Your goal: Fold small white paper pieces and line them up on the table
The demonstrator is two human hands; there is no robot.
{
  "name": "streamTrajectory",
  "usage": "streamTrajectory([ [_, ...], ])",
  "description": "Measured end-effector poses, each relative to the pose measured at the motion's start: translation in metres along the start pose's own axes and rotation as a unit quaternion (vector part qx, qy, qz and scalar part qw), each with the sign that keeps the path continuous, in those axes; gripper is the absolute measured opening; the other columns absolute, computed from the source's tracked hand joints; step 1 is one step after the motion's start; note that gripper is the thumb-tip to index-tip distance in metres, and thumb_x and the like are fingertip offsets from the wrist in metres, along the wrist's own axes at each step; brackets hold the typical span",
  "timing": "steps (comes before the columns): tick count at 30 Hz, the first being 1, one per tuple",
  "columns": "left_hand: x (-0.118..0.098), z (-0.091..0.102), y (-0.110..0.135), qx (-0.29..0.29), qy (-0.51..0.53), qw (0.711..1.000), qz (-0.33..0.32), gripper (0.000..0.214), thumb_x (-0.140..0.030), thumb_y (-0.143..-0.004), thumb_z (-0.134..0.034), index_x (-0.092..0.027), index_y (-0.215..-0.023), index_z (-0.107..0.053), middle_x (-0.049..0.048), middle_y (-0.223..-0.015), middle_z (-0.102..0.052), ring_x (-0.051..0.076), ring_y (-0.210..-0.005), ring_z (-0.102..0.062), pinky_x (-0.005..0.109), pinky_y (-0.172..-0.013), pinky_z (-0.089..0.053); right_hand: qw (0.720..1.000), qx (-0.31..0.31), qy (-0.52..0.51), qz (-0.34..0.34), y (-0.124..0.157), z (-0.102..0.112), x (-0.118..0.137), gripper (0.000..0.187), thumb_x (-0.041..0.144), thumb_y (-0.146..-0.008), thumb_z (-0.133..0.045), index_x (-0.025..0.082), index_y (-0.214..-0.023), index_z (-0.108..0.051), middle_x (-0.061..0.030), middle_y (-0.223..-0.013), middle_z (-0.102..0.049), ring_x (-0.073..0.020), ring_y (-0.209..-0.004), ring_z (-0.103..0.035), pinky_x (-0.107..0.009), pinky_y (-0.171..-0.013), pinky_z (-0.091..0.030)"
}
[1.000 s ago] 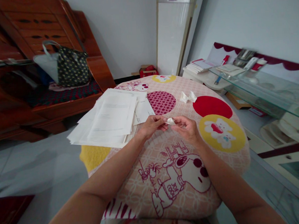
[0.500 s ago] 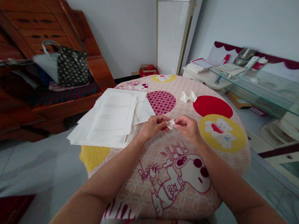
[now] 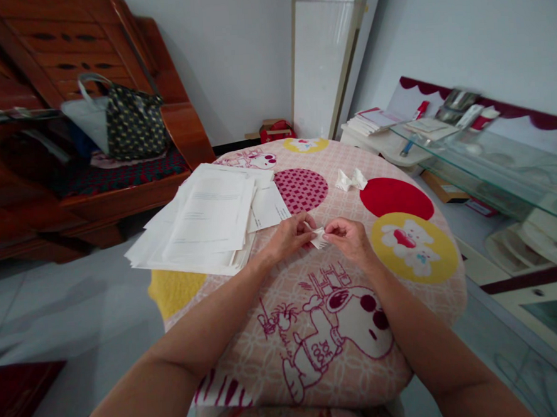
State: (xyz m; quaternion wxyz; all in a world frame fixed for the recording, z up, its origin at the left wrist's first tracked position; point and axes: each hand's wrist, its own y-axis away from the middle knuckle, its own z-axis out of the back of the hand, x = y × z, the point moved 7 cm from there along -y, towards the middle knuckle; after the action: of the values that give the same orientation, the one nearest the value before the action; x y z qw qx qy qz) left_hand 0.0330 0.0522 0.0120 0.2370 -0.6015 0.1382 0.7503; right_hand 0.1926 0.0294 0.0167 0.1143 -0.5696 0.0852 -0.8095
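Note:
A small piece of pleated white paper is pinched between my two hands over the middle of the table. My left hand grips its left side with thumb and fingers. On its right side, the thumb and fingertips of my right hand close on the edge. The pleats fan out toward me at the lower end. Farther back lies a bow-shaped folded white paper, apart from both hands. Left of my left hand is a stack of printed paper sheets.
A patterned cloth covers the round table. To the right stands a glass shelf with papers, a cup and small items. A wooden bench with a dotted bag is at left. A white upright appliance stands behind.
The pleated paper has spread a little wider at its lower end, and my fingers have shifted slightly on it. The paper stack and the bow-shaped paper have stayed put.

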Motion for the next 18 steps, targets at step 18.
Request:
streamTrajectory([
  [18, -0.002, -0.007, -0.002, 0.008, -0.329, 0.942, -0.062, 0.018, -0.019, -0.084, -0.066, -0.019, -0.100, -0.076, 0.0060, -0.094, -0.071, 0.020, -0.089, -0.065, 0.028, -0.084, -0.049, 0.983, 0.029, 0.170, 0.057, 0.000, -0.012, 0.003, 0.013, 0.008, -0.071, -0.068, 0.021, -0.069, -0.065, -0.0022, -0.074, -0.067, -0.0176, -0.071, -0.061, -0.029, -0.068, -0.046],
])
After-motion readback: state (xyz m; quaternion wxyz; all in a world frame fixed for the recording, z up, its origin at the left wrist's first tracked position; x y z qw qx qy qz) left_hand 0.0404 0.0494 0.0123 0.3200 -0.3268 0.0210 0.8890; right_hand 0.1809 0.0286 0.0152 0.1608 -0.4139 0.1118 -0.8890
